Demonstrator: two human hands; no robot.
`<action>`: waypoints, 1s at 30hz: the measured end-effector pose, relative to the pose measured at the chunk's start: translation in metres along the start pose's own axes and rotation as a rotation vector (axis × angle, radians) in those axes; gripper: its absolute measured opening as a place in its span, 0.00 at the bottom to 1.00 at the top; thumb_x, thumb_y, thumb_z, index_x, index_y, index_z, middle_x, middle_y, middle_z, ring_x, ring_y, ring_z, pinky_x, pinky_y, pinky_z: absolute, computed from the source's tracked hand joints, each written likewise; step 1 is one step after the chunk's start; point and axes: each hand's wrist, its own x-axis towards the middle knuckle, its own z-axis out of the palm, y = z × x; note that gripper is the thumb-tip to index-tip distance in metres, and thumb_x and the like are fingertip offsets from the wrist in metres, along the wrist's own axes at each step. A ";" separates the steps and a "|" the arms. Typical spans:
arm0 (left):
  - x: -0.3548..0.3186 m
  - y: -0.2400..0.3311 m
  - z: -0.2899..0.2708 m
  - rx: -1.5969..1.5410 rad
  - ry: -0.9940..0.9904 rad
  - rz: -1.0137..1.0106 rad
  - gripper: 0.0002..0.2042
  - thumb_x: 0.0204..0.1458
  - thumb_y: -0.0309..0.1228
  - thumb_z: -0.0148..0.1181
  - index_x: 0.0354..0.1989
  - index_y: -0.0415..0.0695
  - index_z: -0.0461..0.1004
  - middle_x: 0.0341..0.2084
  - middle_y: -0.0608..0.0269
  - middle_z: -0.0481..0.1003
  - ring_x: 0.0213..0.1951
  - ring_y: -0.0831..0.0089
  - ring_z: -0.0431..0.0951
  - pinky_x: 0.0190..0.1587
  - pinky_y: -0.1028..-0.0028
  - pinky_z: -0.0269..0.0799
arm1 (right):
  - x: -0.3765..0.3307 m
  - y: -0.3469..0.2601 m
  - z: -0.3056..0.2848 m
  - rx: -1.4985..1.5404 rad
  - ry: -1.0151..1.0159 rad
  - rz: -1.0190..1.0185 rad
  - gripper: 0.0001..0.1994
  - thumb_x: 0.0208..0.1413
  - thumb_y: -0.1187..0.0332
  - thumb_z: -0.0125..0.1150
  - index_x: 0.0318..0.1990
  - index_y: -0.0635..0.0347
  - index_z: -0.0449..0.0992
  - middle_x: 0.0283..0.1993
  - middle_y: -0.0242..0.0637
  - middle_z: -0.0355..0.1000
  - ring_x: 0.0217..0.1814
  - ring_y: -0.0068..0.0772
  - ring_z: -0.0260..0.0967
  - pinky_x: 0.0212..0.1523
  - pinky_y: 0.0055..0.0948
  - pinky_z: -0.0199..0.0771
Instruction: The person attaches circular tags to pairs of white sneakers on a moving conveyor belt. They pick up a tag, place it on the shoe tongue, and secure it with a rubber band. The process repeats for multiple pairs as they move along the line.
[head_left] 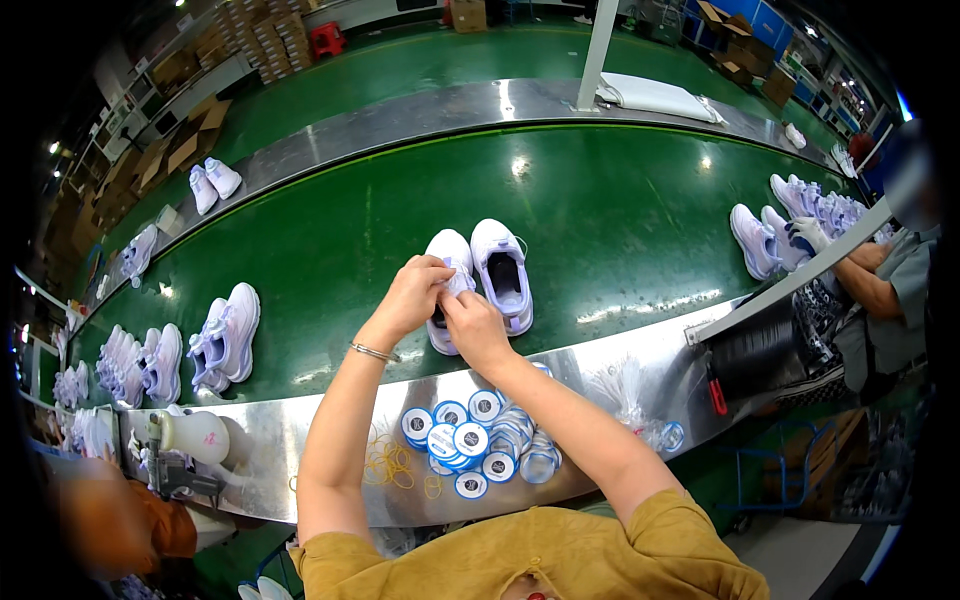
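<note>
A pair of pale lilac and white sneakers sits on the green conveyor belt (pixel 620 230) straight in front of me. My left hand (pixel 415 295) and my right hand (pixel 475 325) meet over the left sneaker (pixel 447 250), fingers pinched together at its tongue or laces. What they pinch is too small to tell. The right sneaker (pixel 502 272) lies untouched beside them, opening up. A thin bracelet circles my left wrist.
Several round blue-and-white spools (pixel 470 445) and yellow rubber bands (pixel 392 465) lie on the steel ledge (pixel 650 360) near me, with a white bottle (pixel 195 435) at left. More sneaker pairs (pixel 225 340) ride the belt. Another person (pixel 880 290) handles sneakers at right.
</note>
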 end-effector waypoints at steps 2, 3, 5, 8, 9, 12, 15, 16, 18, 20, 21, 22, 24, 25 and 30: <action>0.003 0.004 0.000 -0.104 0.003 -0.100 0.09 0.48 0.28 0.61 0.34 0.36 0.79 0.29 0.50 0.74 0.37 0.55 0.74 0.38 0.63 0.71 | -0.002 0.004 0.001 0.006 0.001 -0.005 0.06 0.46 0.75 0.56 0.34 0.60 0.73 0.27 0.40 0.67 0.31 0.41 0.70 0.29 0.37 0.73; 0.005 0.007 0.000 -0.119 0.009 -0.217 0.08 0.47 0.28 0.61 0.33 0.36 0.79 0.29 0.50 0.74 0.37 0.55 0.74 0.38 0.62 0.71 | -0.002 0.006 0.002 0.015 -0.003 -0.015 0.07 0.45 0.75 0.56 0.34 0.60 0.73 0.27 0.39 0.67 0.31 0.41 0.70 0.29 0.37 0.73; 0.008 0.017 -0.001 0.019 -0.016 -0.322 0.08 0.47 0.28 0.61 0.32 0.36 0.79 0.30 0.50 0.74 0.37 0.54 0.75 0.38 0.62 0.71 | -0.002 0.005 0.002 0.012 -0.013 -0.026 0.08 0.45 0.75 0.56 0.35 0.60 0.74 0.27 0.39 0.67 0.31 0.40 0.70 0.29 0.36 0.73; 0.009 0.023 0.000 0.317 -0.082 -0.318 0.09 0.46 0.29 0.63 0.31 0.36 0.78 0.30 0.49 0.75 0.35 0.55 0.75 0.38 0.62 0.72 | -0.005 0.000 0.004 0.047 -0.022 -0.014 0.07 0.46 0.76 0.58 0.34 0.59 0.74 0.27 0.39 0.67 0.31 0.42 0.68 0.30 0.38 0.70; 0.008 0.018 0.001 0.242 -0.064 -0.241 0.09 0.45 0.29 0.64 0.31 0.36 0.79 0.30 0.49 0.75 0.35 0.55 0.75 0.39 0.63 0.72 | -0.006 0.001 0.004 0.040 -0.019 -0.021 0.07 0.45 0.76 0.57 0.34 0.60 0.74 0.27 0.39 0.67 0.31 0.41 0.69 0.29 0.37 0.71; 0.002 0.008 0.003 -0.008 -0.032 -0.113 0.11 0.43 0.30 0.67 0.33 0.36 0.78 0.30 0.50 0.75 0.35 0.56 0.75 0.40 0.64 0.71 | -0.008 0.002 0.004 0.029 -0.013 -0.039 0.08 0.44 0.76 0.56 0.35 0.60 0.75 0.27 0.38 0.67 0.31 0.40 0.70 0.29 0.35 0.73; -0.002 0.013 0.002 -0.071 0.030 -0.134 0.14 0.42 0.31 0.67 0.35 0.35 0.77 0.30 0.49 0.74 0.35 0.56 0.75 0.39 0.65 0.71 | -0.010 0.003 0.005 0.045 0.004 -0.042 0.09 0.45 0.76 0.55 0.36 0.61 0.75 0.27 0.38 0.67 0.31 0.40 0.69 0.29 0.35 0.73; -0.003 0.015 0.002 0.066 0.095 -0.111 0.14 0.43 0.31 0.67 0.35 0.34 0.77 0.29 0.50 0.74 0.34 0.57 0.75 0.38 0.64 0.71 | -0.008 0.004 0.004 0.063 0.018 -0.036 0.10 0.45 0.76 0.55 0.37 0.61 0.74 0.27 0.38 0.67 0.31 0.40 0.69 0.29 0.35 0.73; -0.007 0.024 -0.001 0.386 0.067 -0.237 0.12 0.45 0.30 0.64 0.31 0.33 0.74 0.29 0.47 0.73 0.37 0.52 0.73 0.40 0.61 0.70 | -0.009 0.004 0.003 0.062 0.016 -0.037 0.10 0.45 0.76 0.55 0.37 0.61 0.74 0.28 0.38 0.67 0.31 0.40 0.69 0.30 0.34 0.73; -0.005 0.028 0.001 0.332 0.004 -0.363 0.11 0.45 0.30 0.64 0.28 0.33 0.73 0.29 0.46 0.72 0.36 0.52 0.73 0.39 0.61 0.70 | -0.009 0.001 0.005 0.026 -0.020 -0.058 0.10 0.45 0.76 0.55 0.38 0.61 0.74 0.28 0.38 0.68 0.32 0.39 0.69 0.30 0.34 0.73; -0.005 0.029 0.001 0.303 -0.028 -0.425 0.11 0.45 0.30 0.64 0.27 0.33 0.73 0.29 0.46 0.72 0.36 0.52 0.73 0.38 0.60 0.70 | -0.009 0.002 0.005 0.030 -0.022 -0.056 0.11 0.45 0.76 0.55 0.38 0.61 0.75 0.29 0.38 0.68 0.32 0.39 0.69 0.31 0.34 0.73; -0.005 0.024 0.001 0.253 -0.018 -0.382 0.10 0.45 0.29 0.63 0.29 0.33 0.74 0.29 0.46 0.72 0.35 0.52 0.73 0.39 0.61 0.70 | -0.009 0.004 0.007 0.038 -0.026 -0.057 0.11 0.45 0.76 0.55 0.39 0.61 0.75 0.29 0.38 0.68 0.33 0.39 0.69 0.31 0.34 0.73; -0.009 0.010 0.004 0.157 0.048 -0.137 0.11 0.45 0.30 0.63 0.29 0.33 0.75 0.28 0.45 0.73 0.33 0.52 0.74 0.38 0.61 0.71 | -0.011 0.007 0.011 0.055 -0.034 -0.058 0.12 0.45 0.76 0.55 0.39 0.61 0.75 0.30 0.38 0.68 0.33 0.39 0.69 0.31 0.34 0.73; -0.009 0.008 0.004 0.104 0.076 -0.009 0.11 0.45 0.30 0.63 0.30 0.33 0.75 0.28 0.45 0.73 0.32 0.51 0.74 0.37 0.60 0.71 | -0.012 0.009 0.012 0.059 -0.037 -0.052 0.12 0.45 0.76 0.55 0.40 0.61 0.75 0.30 0.38 0.68 0.34 0.39 0.69 0.32 0.33 0.73; -0.007 0.012 0.004 0.169 0.045 -0.341 0.09 0.47 0.30 0.63 0.30 0.35 0.76 0.30 0.50 0.75 0.31 0.53 0.75 0.36 0.63 0.72 | -0.012 0.007 0.013 0.125 -0.014 -0.044 0.09 0.46 0.78 0.56 0.38 0.62 0.75 0.28 0.38 0.67 0.32 0.40 0.68 0.33 0.35 0.71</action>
